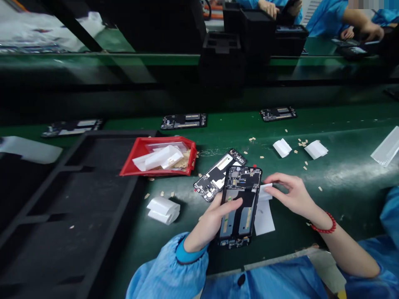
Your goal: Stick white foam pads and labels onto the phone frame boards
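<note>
Head view, only 1 cam. The person's left hand (215,218) holds an open phone frame (239,205) from its left side. The thumb lies across the front and the fingers curl under, so the hand is closed round the phone. The phone is in the middle of the green table (343,174), close to the person's body. Its long side runs from near the person to far away, tipped a bit to the right at the top. The end with the small circuit parts points away; the end with the little port points back at the person.

The right hand (293,195) is just right of the phone's top part. Its fingers pinch a small white strip (265,192) that touches the phone's right edge. The strip lies to the left of that hand, btw hand and phone. A white sheet (264,218) lies flat under it. The right hand is nearer to the strip; the left is nearer to the phone.

A 2nd phone frame (218,174) lies slanted just behind, partly under the held one. A red tray (132,160) w/ white bits sits to the left. White folded pads (163,209) lie near the left arm. 3 more frames lie farther back. Other people's hands show at top right, well apart.
</note>
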The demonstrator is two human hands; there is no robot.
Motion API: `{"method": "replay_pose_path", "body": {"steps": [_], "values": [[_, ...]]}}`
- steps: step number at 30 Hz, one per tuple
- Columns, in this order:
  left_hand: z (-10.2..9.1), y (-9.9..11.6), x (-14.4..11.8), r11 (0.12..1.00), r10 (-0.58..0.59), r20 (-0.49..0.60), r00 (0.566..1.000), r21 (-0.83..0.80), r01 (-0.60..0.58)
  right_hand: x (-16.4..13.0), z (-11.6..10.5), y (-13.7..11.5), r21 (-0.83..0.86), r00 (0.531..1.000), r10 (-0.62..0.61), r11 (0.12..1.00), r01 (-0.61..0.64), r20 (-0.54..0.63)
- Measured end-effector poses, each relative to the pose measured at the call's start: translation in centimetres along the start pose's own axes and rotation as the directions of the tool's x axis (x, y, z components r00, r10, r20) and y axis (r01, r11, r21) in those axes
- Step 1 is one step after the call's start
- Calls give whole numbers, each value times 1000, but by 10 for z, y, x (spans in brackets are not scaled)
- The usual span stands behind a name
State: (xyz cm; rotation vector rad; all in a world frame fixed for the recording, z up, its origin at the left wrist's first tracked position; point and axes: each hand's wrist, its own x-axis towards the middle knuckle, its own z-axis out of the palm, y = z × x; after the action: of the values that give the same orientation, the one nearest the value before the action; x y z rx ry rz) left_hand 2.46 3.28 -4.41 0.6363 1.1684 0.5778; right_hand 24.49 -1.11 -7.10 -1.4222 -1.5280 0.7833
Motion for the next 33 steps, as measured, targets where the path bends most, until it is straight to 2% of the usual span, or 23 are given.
{"method": "replay_pose_path", "body": {"steps": [8,14,19,23,29,33], "values": [[-2,5,-3,999,-50,66,997,6,50,-4,8,2,22,984,-102,994,106,-147],[-2,1,1,1000,-14,128,992,12,12,-6,17,7,84,982,-80,992,96,-174],[-6,-5,7,1000,-8,92,996,-1,8,-7,18,7,167,990,1,986,22,-141],[-10,-7,12,1000,-10,95,995,27,7,-6,14,5,209,992,103,974,-85,-75],[-7,-3,17,999,-46,31,998,8,46,-2,2,12,150,973,232,962,-228,-12],[-9,0,21,967,65,170,983,233,-104,2,-10,27,54,957,291,956,-290,-8]]}}
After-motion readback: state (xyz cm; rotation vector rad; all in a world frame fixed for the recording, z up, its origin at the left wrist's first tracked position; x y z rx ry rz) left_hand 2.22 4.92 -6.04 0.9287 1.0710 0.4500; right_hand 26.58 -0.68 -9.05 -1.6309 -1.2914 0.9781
